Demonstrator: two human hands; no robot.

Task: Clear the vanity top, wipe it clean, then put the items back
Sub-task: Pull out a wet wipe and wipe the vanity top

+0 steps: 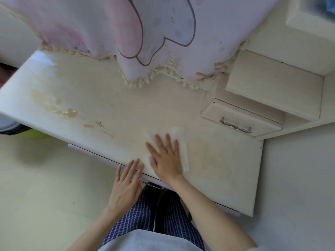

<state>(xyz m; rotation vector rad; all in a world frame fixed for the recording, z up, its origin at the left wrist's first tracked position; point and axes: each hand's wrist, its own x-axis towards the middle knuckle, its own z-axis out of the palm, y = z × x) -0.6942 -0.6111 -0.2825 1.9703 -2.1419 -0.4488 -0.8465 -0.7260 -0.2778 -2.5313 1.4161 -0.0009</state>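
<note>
Right hand (165, 156): fingers straight and spread, palm flat on a white wipe (178, 142), lower middle of the frame. I read this as pressing, not gripping.

Left hand (126, 182): fingers straight, tips resting at the desk's near edge, holding nothing.

Wipe: pinned between right palm and desk (136, 98), partly hidden under the hand.

Desk: bare of loose items as far as I can see, so I judge the clearing step done.

Stains (69, 113): brownish patches at middle left, smaller marks trailing toward the hands; fainter yellowing right of the wipe. I judge wiping under way and far from finished.

Drawer unit (243, 118): right of frame, on the desk.

Cloth (145, 33): pink printed, fringed, hanging across the top.

Items to return: none in view; putting back not yet begun.
</note>
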